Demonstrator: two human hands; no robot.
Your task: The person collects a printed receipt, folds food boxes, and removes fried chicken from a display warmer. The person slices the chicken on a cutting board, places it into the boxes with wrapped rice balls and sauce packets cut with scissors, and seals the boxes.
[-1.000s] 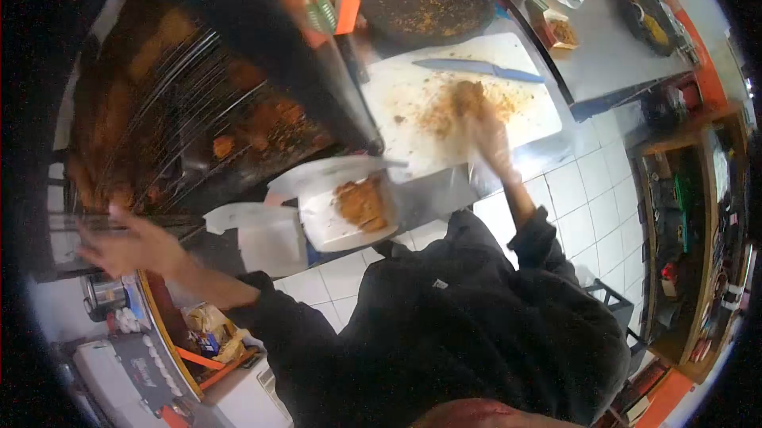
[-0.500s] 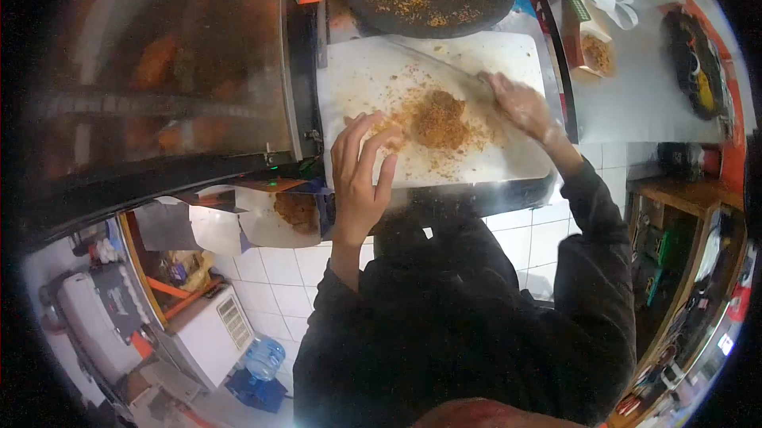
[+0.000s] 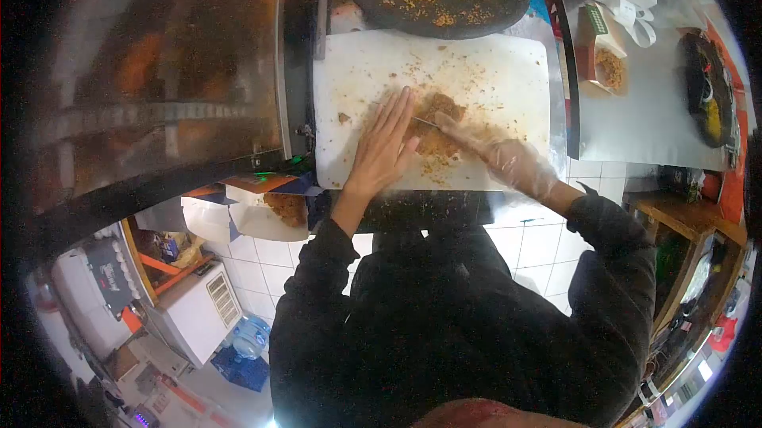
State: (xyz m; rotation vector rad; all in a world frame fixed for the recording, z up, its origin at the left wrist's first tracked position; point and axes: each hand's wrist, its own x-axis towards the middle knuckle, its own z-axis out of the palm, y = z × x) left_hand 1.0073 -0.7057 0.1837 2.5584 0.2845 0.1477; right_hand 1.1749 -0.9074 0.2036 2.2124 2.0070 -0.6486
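So the right hand (image 3: 514, 163), in a clear glove, has a knife (image 3: 425, 122) gripped with the blade angled across the crumbly brown food (image 3: 442, 108), which sits just past that hand's fingertips and right beside the left hand (image 3: 384, 147). The left one's holding nothing, fingers straight and pretty close together over the white cutting board (image 3: 496, 63). Beyond both hands there's a crumb-dotted dark round slab (image 3: 432, 0), and left of the left wrist, an open box (image 3: 246, 222) with brown food inside.
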